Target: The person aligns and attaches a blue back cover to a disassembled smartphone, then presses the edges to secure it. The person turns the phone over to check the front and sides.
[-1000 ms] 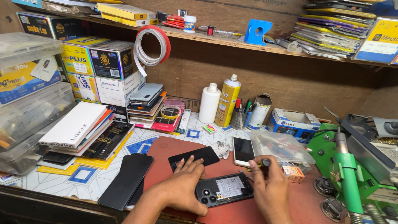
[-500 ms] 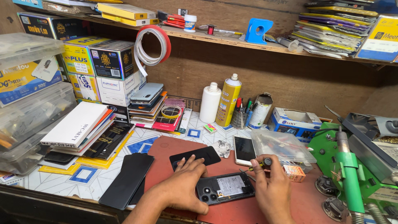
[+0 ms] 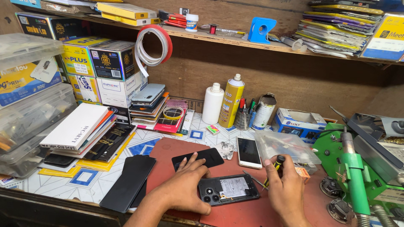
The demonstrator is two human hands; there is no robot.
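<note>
Phone (image 3: pixel 229 189), back cover off, lies on the red mat (image 3: pixel 168 153) at the near desk edge. Left hand (image 3: pixel 185 189) presses flat on its camera end, steadying it without grasping. Right hand (image 3: pixel 286 189) is clenched on a screwdriver (image 3: pixel 273 170), tip apparently at the phone's right end. Beyond lie a black panel (image 3: pixel 198 157) and white phone (image 3: pixel 249 152); farther, bottles (image 3: pixel 223 103).
</note>
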